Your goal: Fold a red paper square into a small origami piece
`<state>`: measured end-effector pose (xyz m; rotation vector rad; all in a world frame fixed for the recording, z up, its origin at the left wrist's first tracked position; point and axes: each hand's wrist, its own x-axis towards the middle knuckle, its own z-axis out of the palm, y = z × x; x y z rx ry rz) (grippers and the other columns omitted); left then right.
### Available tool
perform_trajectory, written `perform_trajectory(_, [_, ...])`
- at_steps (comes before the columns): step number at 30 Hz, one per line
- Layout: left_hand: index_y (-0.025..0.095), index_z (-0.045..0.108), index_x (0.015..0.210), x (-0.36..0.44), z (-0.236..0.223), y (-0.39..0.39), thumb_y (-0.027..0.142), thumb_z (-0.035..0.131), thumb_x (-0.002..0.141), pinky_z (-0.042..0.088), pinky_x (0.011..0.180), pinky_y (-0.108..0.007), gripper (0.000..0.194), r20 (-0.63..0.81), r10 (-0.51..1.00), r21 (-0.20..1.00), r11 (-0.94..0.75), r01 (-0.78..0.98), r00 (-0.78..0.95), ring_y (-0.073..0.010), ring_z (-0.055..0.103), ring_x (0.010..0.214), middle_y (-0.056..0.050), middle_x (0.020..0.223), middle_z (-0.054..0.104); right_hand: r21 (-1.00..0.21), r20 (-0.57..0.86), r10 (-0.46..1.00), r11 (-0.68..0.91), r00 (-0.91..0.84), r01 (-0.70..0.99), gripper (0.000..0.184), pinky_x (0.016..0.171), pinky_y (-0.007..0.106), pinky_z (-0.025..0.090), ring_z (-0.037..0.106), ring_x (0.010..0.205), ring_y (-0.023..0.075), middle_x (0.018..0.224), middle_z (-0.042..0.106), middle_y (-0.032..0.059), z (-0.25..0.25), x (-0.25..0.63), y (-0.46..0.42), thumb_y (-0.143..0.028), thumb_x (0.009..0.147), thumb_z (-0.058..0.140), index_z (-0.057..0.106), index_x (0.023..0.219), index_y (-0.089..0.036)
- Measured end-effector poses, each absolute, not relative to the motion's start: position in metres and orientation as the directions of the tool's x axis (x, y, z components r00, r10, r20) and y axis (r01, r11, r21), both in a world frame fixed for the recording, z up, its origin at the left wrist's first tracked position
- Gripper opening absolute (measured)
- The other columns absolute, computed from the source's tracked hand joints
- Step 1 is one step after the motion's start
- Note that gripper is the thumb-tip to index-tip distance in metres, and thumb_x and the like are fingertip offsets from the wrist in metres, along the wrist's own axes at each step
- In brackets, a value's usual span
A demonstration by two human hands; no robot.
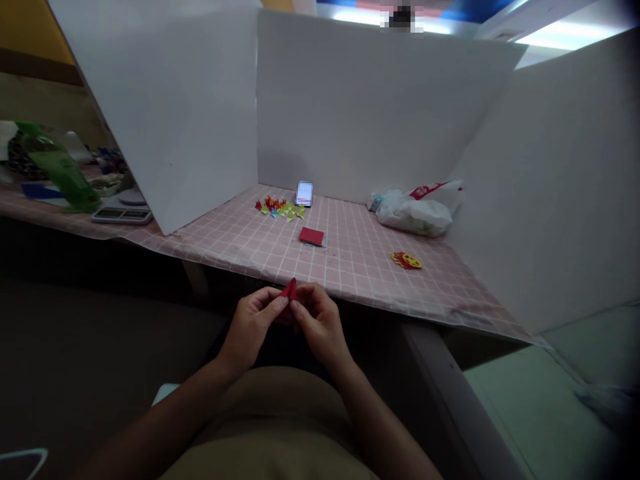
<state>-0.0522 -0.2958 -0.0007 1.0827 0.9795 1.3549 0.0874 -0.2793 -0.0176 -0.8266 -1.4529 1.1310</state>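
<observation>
Just in front of the table's near edge, my left hand and my right hand pinch a small piece of folded red paper between thumbs and fingers. Its pointed tip sticks up above my thumbs, while the lower part is hidden by my fingers. Beyond my hands, a stack of square red paper lies on the table. Several small folded paper figures in red, orange, yellow and blue are grouped farther back.
A phone stands upright near the back panel. White plastic bags lie at the back right, with yellow and red cut-outs closer in. White panels enclose the pink checked table. Outside the left panel are a green bottle and a scale.
</observation>
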Motion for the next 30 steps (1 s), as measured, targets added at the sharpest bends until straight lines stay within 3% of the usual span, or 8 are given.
perform_trajectory(7, [0.016, 0.074, 0.08, -0.0511, -0.0015, -0.2966, 0.031, 0.07, 0.083, 0.049, 0.067, -0.025, 0.016, 0.14, 0.99, 0.985, -0.137, -0.105, 0.021, -0.0142, 0.058, 0.068, -0.001, 0.071, 0.067, -0.951, 0.298, 0.946, 0.283, -0.126, -0.124, 0.02, 0.048, 0.022, 0.04, 0.049, 0.052, 0.0094, 0.066, 0.056, -0.0032, -0.0193, 0.0842, -0.282, -0.039, 0.094, 0.059, 0.06, 0.088, -0.02])
perform_trajectory(15, [0.016, 0.072, 0.078, -0.0537, 0.0003, -0.2979, 0.032, 0.066, 0.084, 0.046, 0.065, -0.026, 0.018, 0.15, 0.989, 0.985, -0.149, -0.091, 0.012, -0.0144, 0.055, 0.066, -0.001, 0.069, 0.064, -0.934, 0.358, 0.915, 0.351, -0.184, -0.071, 0.014, 0.054, 0.023, 0.046, 0.06, 0.066, 0.0126, 0.086, 0.066, 0.0015, -0.0217, 0.0857, -0.2821, -0.032, 0.09, 0.064, 0.062, 0.1, -0.022])
perform_trajectory(21, [0.015, 0.067, 0.072, -0.0517, 0.0019, -0.2995, 0.033, 0.064, 0.087, 0.045, 0.066, -0.026, 0.023, 0.189, 0.981, 0.982, -0.189, 0.01, 0.041, -0.0141, 0.054, 0.065, 0.0, 0.065, 0.061, -0.951, 0.292, 0.951, 0.278, -0.101, -0.133, 0.022, 0.048, 0.022, 0.04, 0.05, 0.05, 0.0099, 0.062, 0.056, -0.0038, -0.0153, 0.0841, -0.2841, -0.04, 0.093, 0.059, 0.059, 0.084, -0.02])
perform_trajectory(25, [0.016, 0.068, 0.085, -0.0504, -0.001, -0.299, 0.033, 0.069, 0.083, 0.047, 0.065, -0.026, 0.017, 0.168, 0.985, 0.984, -0.169, -0.053, -0.025, -0.0138, 0.057, 0.065, 0.0, 0.073, 0.065, -0.956, 0.277, 0.956, 0.263, -0.097, -0.133, 0.025, 0.046, 0.022, 0.038, 0.048, 0.047, 0.0092, 0.058, 0.055, -0.0041, -0.0131, 0.0843, -0.2851, -0.04, 0.092, 0.059, 0.057, 0.077, -0.02])
perform_trajectory(30, [0.015, 0.066, 0.079, -0.0487, 0.0008, -0.3002, 0.032, 0.068, 0.082, 0.048, 0.064, -0.025, 0.017, 0.16, 0.987, 0.985, -0.162, -0.06, -0.031, -0.0131, 0.056, 0.064, 0.0, 0.068, 0.063, -0.944, 0.305, 0.951, 0.293, -0.056, -0.151, 0.015, 0.049, 0.023, 0.041, 0.051, 0.052, 0.0098, 0.066, 0.059, -0.0031, -0.0172, 0.0829, -0.2841, -0.034, 0.092, 0.06, 0.058, 0.087, -0.02])
